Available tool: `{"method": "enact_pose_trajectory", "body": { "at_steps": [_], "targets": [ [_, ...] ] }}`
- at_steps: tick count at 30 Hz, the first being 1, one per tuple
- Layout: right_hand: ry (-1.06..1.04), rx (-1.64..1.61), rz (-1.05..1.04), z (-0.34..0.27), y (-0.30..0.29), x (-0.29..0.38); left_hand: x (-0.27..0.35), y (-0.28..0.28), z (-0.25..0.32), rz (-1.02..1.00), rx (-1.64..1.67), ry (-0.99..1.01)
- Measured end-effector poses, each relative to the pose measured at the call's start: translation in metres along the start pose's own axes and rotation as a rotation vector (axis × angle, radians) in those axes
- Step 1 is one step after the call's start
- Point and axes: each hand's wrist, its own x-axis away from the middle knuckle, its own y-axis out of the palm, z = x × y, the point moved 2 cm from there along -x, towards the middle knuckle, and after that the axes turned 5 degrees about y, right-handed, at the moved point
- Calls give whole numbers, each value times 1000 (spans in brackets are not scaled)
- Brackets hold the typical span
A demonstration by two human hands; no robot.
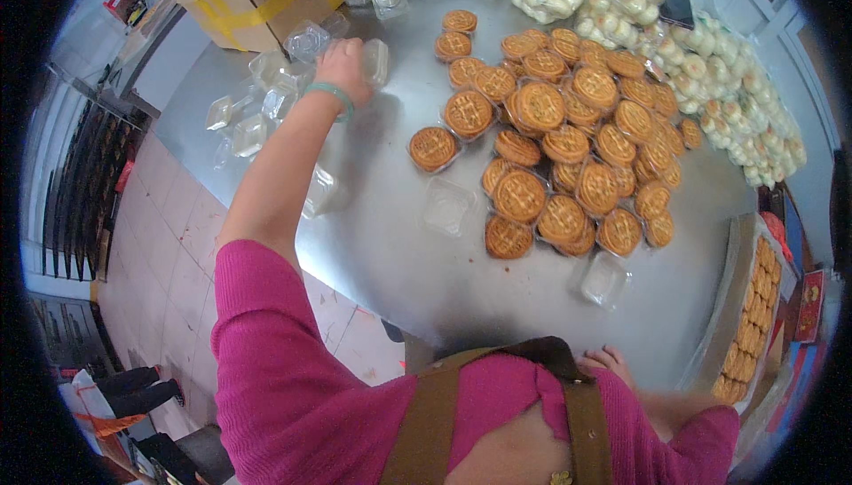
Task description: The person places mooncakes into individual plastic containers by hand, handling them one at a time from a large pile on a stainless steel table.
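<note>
My left hand (343, 69), with a green bangle (331, 91) at its wrist, reaches out among clear plastic trays (249, 133) on the steel table. One clear tray (377, 62) is right beside its thumb side; whether the fingers grip it is hidden. Close to my body, my right hand (609, 362) rests at the table's near edge, partly covered by my clothing and holding nothing visible. Between the hands lies a heap of round, patterned mooncakes (540, 107), many in clear trays. An empty clear tray (448, 207) lies left of the heap, and another empty tray (604, 280) in front of it.
Bags of pale round balls (722, 66) line the table's far right, with a dark phone (676, 7) on them. A taped cardboard box (259, 2) stands at the far left. Right of me is a box of mooncakes (752, 322). Dark racks (86, 185) stand beyond the tiled floor.
</note>
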Motion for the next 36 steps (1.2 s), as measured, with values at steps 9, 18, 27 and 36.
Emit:
{"method": "enact_pose_trajectory", "body": {
  "at_steps": [9,18,27,36],
  "targets": [
    [-13,-432,149,-7,-59,-19,158,-80,203,-163,1629,206],
    [286,-1298,680,-17,-110,13,284,-56,393,-297,1221,481],
    [165,-1614,863,10,-62,66,296,-60,438,-736,1679,296],
    [175,-1963,1080,54,-27,91,264,-20,452,-562,1415,249]
  ]
}}
